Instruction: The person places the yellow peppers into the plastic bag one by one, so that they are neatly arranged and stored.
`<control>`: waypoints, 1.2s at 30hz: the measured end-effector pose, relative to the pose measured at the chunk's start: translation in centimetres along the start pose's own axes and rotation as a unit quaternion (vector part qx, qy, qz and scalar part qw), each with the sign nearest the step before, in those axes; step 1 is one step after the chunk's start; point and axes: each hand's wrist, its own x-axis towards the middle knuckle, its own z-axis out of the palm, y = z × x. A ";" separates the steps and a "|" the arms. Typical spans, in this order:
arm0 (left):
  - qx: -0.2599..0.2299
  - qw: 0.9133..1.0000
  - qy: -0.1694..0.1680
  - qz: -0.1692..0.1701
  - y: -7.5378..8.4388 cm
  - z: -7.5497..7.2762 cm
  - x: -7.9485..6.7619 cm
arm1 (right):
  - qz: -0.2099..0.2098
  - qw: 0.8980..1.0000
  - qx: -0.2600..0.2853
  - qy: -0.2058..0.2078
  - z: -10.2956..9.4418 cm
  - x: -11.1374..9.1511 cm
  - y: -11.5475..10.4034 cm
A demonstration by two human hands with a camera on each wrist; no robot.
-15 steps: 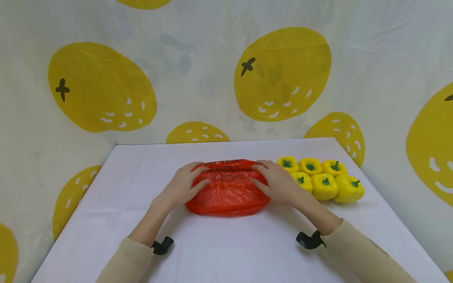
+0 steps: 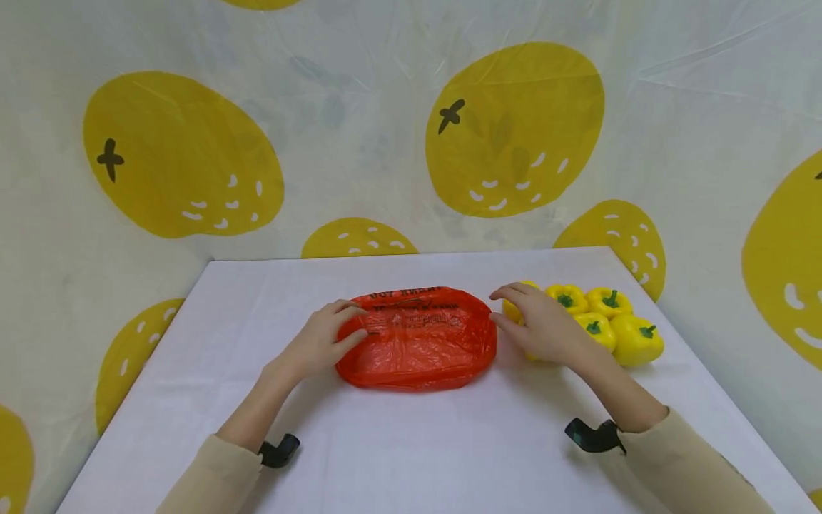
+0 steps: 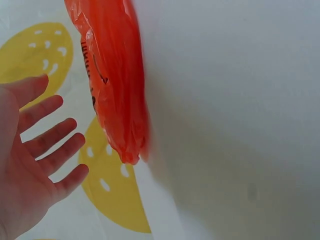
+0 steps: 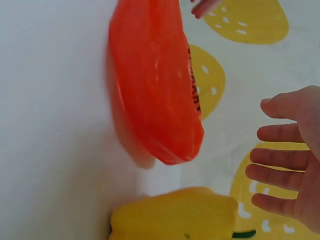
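Note:
A red plastic bag (image 2: 417, 350) with black print lies in the middle of the table, its outline an oval with a bulging rim. My left hand (image 2: 319, 341) is beside the bag's left end, its fingertips overlapping the edge in the head view. In the left wrist view that left hand (image 3: 35, 150) has its fingers spread and holds nothing. Right of the bag, my right hand (image 2: 546, 325) hovers in front of the yellow bell peppers (image 2: 636, 340) and hides some of them. Seen from the right wrist, the right hand (image 4: 295, 155) has straight, parted fingers.
The peppers sit close together in two rows on the white-covered table (image 2: 411, 450), towards its right side. Behind the table hangs a white cloth (image 2: 359, 128) with large yellow fruit prints. A black wrist mount (image 2: 594, 435) sticks out below the right sleeve.
Both hands have come off the bag's sides and moved apart, the left slightly left and the right further right over the peppers. The bag's top has spread flatter and wider.

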 end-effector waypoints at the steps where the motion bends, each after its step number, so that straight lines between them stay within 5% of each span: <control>1: -0.002 1.000 -0.002 -0.004 0.0 -0.1 -0.1 | 0.005 1.000 0.003 0.003 -0.3 -0.2 0.2; 18: -0.006 0.997 -0.044 -0.061 -1.8 -0.3 -1.5 | 0.052 0.997 0.040 0.042 -4.2 -3.8 4.3; 36: -0.023 0.984 -0.137 -0.108 -3.2 -0.6 -2.3 | 0.116 0.989 0.053 0.079 -6.3 -8.2 8.5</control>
